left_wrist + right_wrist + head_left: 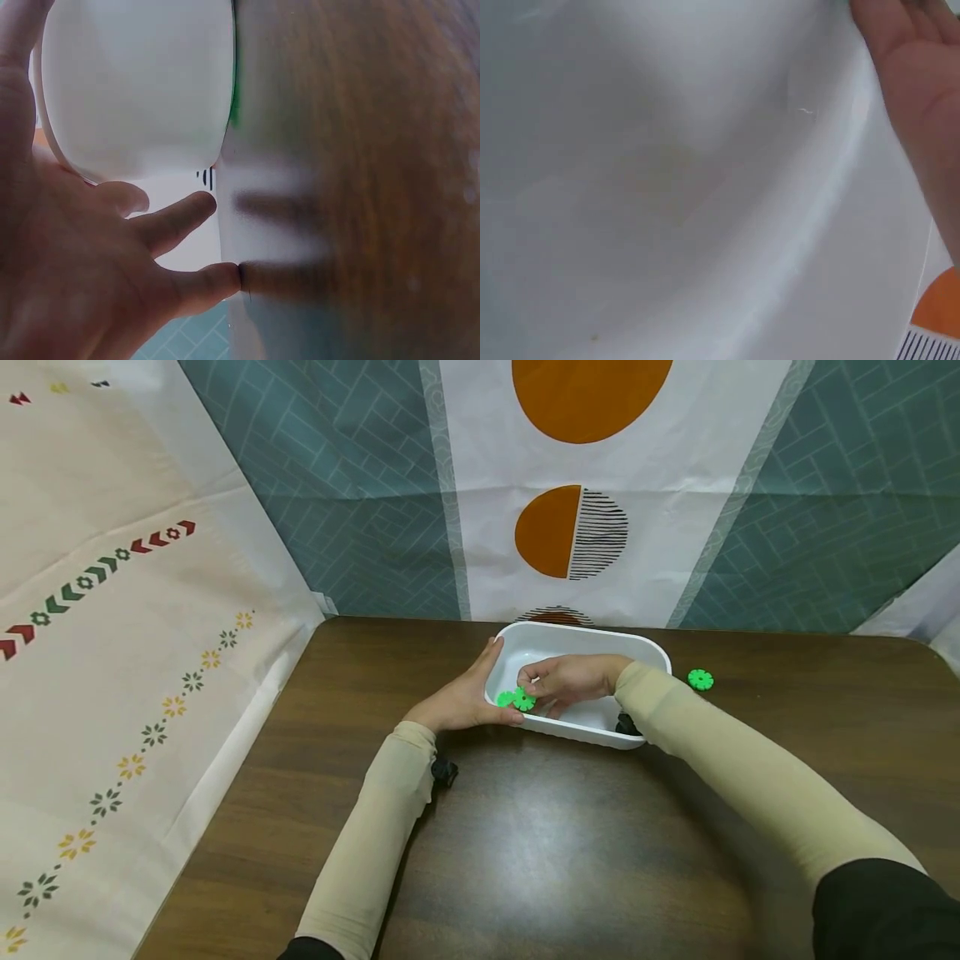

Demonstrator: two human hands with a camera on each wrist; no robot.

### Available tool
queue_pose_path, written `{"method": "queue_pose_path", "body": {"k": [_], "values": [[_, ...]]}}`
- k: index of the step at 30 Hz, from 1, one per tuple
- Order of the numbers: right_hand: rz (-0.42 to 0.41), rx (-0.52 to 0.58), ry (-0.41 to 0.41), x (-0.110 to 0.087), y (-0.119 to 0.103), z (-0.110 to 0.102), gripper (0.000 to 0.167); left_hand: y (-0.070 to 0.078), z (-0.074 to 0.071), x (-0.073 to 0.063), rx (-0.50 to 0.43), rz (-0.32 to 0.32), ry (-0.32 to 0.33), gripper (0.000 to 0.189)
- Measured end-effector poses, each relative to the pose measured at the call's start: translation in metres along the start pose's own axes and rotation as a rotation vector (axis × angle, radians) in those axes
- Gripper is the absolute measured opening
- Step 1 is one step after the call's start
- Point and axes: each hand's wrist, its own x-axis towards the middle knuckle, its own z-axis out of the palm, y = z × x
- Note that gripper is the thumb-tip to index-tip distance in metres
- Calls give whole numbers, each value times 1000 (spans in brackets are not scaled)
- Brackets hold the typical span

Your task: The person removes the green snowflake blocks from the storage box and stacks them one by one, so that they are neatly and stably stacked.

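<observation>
In the head view a white plastic tub (592, 732) stands near the table's back edge. My left hand (472, 696) holds its left end, the thumb along the near rim and the index finger toward the far corner; in the left wrist view the other fingers spread beside the tub wall (142, 82). My right hand (573, 678) reaches into the tub and pinches a green notched disc (524, 699) between thumb and fingertips. Another green disc (506, 698) lies inside at the left end. The right wrist view shows mostly the tub's interior (667, 187), with part of the hand (922, 97) at the edge.
A third green disc (701, 680) lies on the brown wooden table (525, 860), to the right of the tub. Behind the table hangs a patterned curtain (360, 493). White patterned cloth (150, 635) covers the left side.
</observation>
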Motion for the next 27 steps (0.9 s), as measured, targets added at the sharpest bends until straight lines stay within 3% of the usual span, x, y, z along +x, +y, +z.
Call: {"method": "queue_pose_path", "body": {"k": [11, 21, 27], "values": [[-206, 152, 210, -9, 0, -11, 14, 4, 1, 1, -7, 5, -2, 127], [-443, 277, 408, -44, -23, -20, 12, 6, 1, 3, 4, -9, 9, 129], [-490, 201, 547, -70, -39, -17, 12, 1, 2, -1, 26, -13, 21, 129]]}}
